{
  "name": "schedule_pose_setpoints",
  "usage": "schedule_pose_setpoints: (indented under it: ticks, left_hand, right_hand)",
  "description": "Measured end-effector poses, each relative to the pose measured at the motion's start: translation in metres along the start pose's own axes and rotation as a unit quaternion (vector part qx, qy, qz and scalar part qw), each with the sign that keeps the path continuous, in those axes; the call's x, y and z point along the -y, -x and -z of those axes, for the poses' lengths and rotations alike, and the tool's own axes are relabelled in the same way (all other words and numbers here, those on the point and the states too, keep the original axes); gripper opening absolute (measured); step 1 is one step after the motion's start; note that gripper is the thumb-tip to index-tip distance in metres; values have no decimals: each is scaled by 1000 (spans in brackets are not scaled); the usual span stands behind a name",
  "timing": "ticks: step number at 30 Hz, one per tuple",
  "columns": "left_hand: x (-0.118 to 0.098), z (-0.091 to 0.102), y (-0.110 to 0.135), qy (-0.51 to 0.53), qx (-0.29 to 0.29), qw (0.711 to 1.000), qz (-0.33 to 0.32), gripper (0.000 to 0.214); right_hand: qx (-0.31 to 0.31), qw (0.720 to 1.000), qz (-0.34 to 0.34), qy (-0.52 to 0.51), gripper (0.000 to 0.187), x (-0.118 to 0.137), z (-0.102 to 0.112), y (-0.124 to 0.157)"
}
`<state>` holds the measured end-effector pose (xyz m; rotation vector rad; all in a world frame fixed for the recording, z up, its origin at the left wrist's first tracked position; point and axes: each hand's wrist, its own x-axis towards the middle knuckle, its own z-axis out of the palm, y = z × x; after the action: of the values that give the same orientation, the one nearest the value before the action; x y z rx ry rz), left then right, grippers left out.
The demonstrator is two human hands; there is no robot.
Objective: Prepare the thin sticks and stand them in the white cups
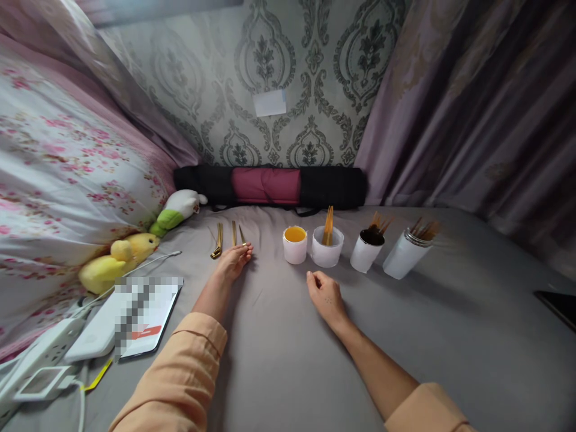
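Observation:
My left hand [234, 261] lies flat on the grey sheet with its fingers stretched out, its fingertips touching the near end of one of the gold cutlery pieces [219, 241]. My right hand [324, 294] rests on the sheet with its fingers curled in loosely; nothing shows in it. Just beyond it stand several white cups in a row: an empty one with a yellow inside [295, 244], a second cup [327, 246] holding gold cutlery, a third cup [366, 249] and a fourth cup [405, 253], both leaning and holding gold handles.
A black and maroon rolled bag [270, 186] lies along the patterned wall. Plush toys [121, 255] and a floral quilt [63, 168] are at the left. A phone [148, 318], a power strip [40, 360] and cables lie at the near left. A dark device [558, 306] is at the right edge.

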<state>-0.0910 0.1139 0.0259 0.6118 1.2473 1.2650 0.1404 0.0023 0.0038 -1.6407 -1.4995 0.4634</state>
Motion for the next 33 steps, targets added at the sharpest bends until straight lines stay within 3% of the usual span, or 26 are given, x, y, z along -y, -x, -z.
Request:
schedule_pose_setpoints:
  ticks: [17,33]
  left_hand:
    - [33,-16,39,73,43,996,-21,14]
    - [63,-25,83,44,49,993,-97,38]
  right_hand:
    - [2,1000,-2,0,35,-1,0,1]
    - [12,1000,6,2,36,-1,0,0]
